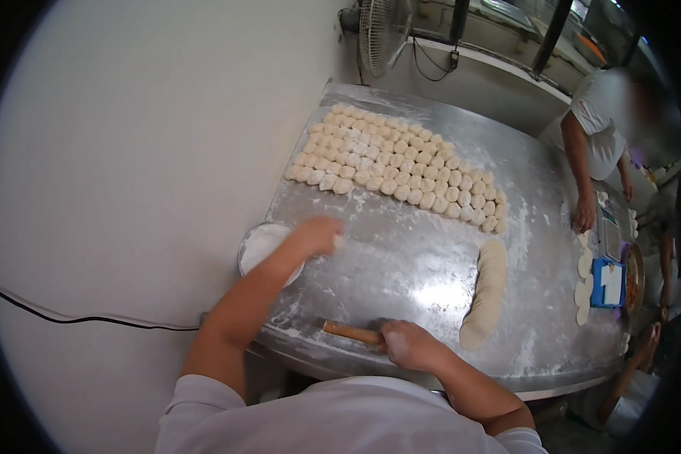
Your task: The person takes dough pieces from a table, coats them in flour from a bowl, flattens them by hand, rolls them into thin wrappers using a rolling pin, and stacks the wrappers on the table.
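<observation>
My left hand is closed just past the rim of a round bowl of white flour, with a small pale bit showing at its fingers, too blurred to name. My right hand grips one end of a wooden rolling pin near the front edge of the metal table. Beyond both hands lie rows of small round dough pieces. To the right of my right hand rests a long stack of overlapping flat dough rounds.
Across the table a co-worker reaches toward flat dough rounds. Near them are a blue box, a scale and a bowl of filling. More people stand at the right. A fan is by the wall.
</observation>
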`<action>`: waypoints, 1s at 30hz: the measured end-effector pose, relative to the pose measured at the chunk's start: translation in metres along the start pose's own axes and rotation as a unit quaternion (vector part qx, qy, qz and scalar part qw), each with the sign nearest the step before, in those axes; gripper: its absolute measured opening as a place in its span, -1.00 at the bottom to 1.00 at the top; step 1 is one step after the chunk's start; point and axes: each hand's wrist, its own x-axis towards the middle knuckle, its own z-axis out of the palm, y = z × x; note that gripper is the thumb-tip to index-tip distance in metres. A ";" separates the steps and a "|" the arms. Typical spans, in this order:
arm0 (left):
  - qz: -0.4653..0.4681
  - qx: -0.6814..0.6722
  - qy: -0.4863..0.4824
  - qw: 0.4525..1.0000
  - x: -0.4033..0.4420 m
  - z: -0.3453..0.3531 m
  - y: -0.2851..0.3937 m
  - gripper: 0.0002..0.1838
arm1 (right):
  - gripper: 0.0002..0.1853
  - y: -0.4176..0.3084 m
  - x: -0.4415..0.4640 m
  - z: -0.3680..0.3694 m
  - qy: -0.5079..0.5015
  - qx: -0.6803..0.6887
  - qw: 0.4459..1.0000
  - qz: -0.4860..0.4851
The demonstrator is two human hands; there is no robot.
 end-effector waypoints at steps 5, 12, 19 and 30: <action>0.044 -0.055 0.124 0.990 0.018 0.046 0.089 -0.67 | -0.73 0.000 0.003 0.004 -0.011 0.006 1.000 -0.011; 0.102 -0.114 0.167 0.974 0.080 0.055 0.137 -0.60 | -0.71 -0.003 0.002 -0.001 -0.014 -0.001 1.000 -0.009; 0.178 -0.093 0.031 0.979 0.010 0.054 0.121 -0.62 | -0.72 -0.008 -0.003 0.009 -0.001 -0.019 0.999 -0.027; 0.087 0.024 0.139 0.986 0.069 0.096 0.168 -0.53 | -0.67 0.004 -0.005 0.016 0.031 -0.027 0.999 -0.024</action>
